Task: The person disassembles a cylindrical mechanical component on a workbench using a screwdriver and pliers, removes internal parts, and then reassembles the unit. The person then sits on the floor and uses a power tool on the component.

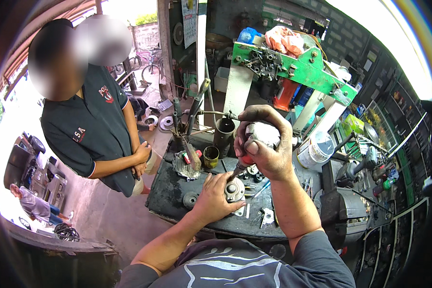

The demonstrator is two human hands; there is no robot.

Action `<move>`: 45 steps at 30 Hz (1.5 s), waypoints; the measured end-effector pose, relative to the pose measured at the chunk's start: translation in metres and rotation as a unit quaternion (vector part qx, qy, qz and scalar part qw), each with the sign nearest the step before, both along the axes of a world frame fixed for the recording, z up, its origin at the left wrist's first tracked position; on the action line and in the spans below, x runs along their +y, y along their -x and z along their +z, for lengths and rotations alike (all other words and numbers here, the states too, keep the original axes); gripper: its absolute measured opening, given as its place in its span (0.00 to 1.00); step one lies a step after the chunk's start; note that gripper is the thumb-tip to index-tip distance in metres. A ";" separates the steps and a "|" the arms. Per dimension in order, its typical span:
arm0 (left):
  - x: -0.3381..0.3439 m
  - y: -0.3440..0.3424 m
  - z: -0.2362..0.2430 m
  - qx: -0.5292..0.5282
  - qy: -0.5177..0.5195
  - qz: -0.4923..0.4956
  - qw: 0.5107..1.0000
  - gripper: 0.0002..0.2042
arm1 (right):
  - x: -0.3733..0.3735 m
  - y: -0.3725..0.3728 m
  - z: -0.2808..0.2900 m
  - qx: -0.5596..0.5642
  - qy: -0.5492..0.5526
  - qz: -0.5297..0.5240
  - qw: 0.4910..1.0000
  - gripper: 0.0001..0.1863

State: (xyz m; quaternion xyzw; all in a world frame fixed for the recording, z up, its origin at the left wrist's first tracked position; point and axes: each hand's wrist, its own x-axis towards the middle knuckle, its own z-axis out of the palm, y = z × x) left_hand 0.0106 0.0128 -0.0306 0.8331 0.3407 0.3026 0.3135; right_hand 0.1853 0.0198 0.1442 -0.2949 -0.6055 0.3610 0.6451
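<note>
So the right hand (273,139) is closed tight around a tool (246,161) with a red section and a dark, slim shaft. There's a pale, lumpy mass (264,132) in that same fist; can't tell if it's cloth or something harder. The shaft angles down to a metal housing (234,191) on the bench, though I can't make out exactly where the tip sits. That housing is dull grey, rounded, with a raised round middle. The left hand (213,198) is curled around its left side, fingers at the far edge, thumb at the near one.

The bench (165,189) is dark and grimy. A round grey disc (190,199) lies left of the left hand, and a flat metal bracket with holes (267,217) sits on the right side.

Containers: a yellowish tin (211,163) with a dark inside, a tall dark cylinder (223,139) with its open mouth up, and a white bucket (306,156) whose contents I can't make out. Crumpled orange-pink plastic or cloth (285,41) is heaped on a green metal frame (297,72).

Writing: pale lettering plus a small emblem on the dark polo of a bystander (91,129) whose hands are clasped, and a printed sheet (189,24) hangs behind.
</note>
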 end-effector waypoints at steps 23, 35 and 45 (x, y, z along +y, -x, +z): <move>0.008 -0.014 -0.016 0.001 -0.076 0.022 0.997 0.48 | 0.056 -0.014 -0.001 0.128 0.057 0.513 0.847 0.37; 0.000 -0.010 -0.018 -0.017 -0.105 0.036 0.994 0.46 | 0.060 -0.021 -0.006 0.088 0.006 0.530 0.844 0.36; -0.001 -0.002 -0.011 0.070 -0.095 0.027 0.993 0.61 | -0.003 -0.005 0.025 -0.101 0.012 0.062 0.993 0.29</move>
